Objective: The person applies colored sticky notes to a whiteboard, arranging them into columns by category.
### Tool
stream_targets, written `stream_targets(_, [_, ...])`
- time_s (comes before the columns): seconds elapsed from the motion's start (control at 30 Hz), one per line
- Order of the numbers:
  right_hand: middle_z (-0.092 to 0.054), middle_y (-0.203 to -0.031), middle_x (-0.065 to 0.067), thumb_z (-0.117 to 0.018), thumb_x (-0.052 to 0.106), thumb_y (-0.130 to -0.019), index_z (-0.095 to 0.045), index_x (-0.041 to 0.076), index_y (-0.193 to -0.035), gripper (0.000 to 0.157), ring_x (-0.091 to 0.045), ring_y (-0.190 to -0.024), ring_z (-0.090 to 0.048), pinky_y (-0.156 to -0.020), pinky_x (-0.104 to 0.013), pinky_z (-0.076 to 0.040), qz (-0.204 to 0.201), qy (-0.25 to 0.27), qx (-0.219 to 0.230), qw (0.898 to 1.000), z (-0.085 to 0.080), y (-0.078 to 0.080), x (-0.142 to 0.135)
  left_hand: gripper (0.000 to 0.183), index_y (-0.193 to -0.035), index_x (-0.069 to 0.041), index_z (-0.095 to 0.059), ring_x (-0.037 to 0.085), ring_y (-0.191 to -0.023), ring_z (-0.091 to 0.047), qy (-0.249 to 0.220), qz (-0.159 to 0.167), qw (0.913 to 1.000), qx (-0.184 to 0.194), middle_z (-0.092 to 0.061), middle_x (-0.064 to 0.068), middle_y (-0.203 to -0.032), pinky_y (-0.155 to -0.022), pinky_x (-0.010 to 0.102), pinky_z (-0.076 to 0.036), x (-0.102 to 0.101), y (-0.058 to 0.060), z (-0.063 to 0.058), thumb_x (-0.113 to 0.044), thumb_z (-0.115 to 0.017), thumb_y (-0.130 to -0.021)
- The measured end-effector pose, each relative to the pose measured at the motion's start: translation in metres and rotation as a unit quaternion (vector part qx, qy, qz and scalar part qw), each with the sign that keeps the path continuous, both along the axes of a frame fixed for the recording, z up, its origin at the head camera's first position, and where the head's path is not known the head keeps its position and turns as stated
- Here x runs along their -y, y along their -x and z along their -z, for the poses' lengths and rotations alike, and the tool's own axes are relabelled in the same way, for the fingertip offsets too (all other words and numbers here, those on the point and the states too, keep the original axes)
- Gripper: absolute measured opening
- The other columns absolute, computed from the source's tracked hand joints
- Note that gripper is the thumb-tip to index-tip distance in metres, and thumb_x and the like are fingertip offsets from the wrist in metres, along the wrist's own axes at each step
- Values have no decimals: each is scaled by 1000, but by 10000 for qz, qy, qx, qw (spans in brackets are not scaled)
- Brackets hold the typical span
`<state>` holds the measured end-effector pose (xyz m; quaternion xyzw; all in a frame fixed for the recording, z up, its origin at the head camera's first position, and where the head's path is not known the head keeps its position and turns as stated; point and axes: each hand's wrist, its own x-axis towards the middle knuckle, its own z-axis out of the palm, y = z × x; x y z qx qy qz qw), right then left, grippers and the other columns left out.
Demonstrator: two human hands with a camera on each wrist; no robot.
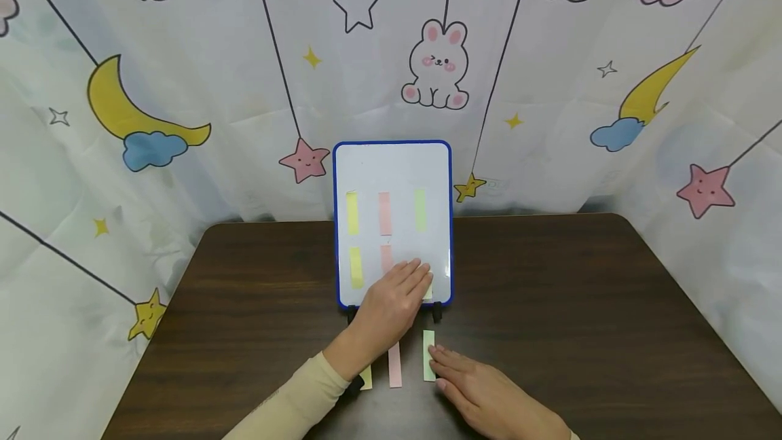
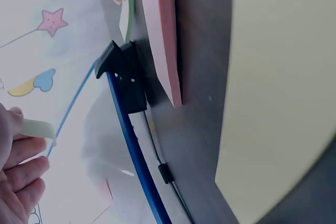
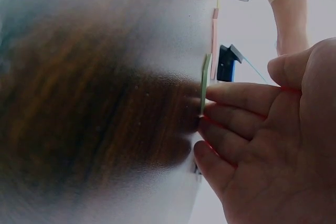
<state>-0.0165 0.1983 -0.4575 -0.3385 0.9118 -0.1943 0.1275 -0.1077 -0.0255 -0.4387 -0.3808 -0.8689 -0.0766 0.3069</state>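
Observation:
In the head view my left hand [image 1: 391, 304] lies against the lower right of a blue-framed whiteboard [image 1: 397, 168], fingers together and extended. A pale green sticky strip [image 1: 428, 288] shows beside its fingers; the left wrist view has this strip [image 2: 38, 128] curving out by the thumb. My right hand [image 1: 485, 389] rests low over the table, its straight fingertips touching the right edge of a green sticky-note pad [image 1: 429, 356]. On the board are two yellow strips [image 1: 352, 213], two pink strips [image 1: 385, 214] and a green strip [image 1: 420, 210] at upper right.
A pink pad [image 1: 395, 367] and a yellow pad [image 1: 366, 377], partly hidden by the left forearm, lie left of the green pad. Black stand feet [image 1: 436, 312] support the board on the dark wooden table [image 1: 550, 304]. A patterned curtain [image 1: 232, 121] hangs behind.

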Motion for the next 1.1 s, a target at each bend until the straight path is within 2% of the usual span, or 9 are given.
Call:
stream_targets(0.43, [-48,-158,-3,-34,42,-111,-54,13,-149,52,-22,-142,-51,-110,-46,-51,22,4,79,10000,0,1,-1,33,-125,-3,-72,23,-123,-68,-377,-91,9987,-330,-72,9,-128,-109,37,-52,-3,20,1,-5,-74,-92])
stream_targets(0.6, [-48,-158,-3,-34,43,-111,-54,13,-149,52,-22,-143,-51,-110,-46,-51,43,-17,153,9999,0,2,-1,32,-126,-3,-71,24,-124,-67,-442,-203,9986,-217,-72,10,-129,-110,37,-50,-3,28,1,-5,-71,-94])
stream_targets(0.87, [-47,-158,-2,-33,44,-111,-54,13,-149,53,-22,-143,-51,-110,-45,-51,35,32,123,9999,0,1,-1,32,-128,-4,-71,24,-127,-66,-251,-372,9988,-179,-70,10,-132,-113,36,-48,-5,32,2,-6,-68,-96])
stream_targets(1.1, [-46,-159,-1,-31,47,-111,-53,14,-150,55,-22,-144,-50,-111,-47,-50,89,29,347,9994,-2,1,-1,32,-127,-4,-71,25,-127,-66,-179,-430,9985,-286,-70,10,-132,-113,38,-49,-6,34,6,-6,-69,-95])
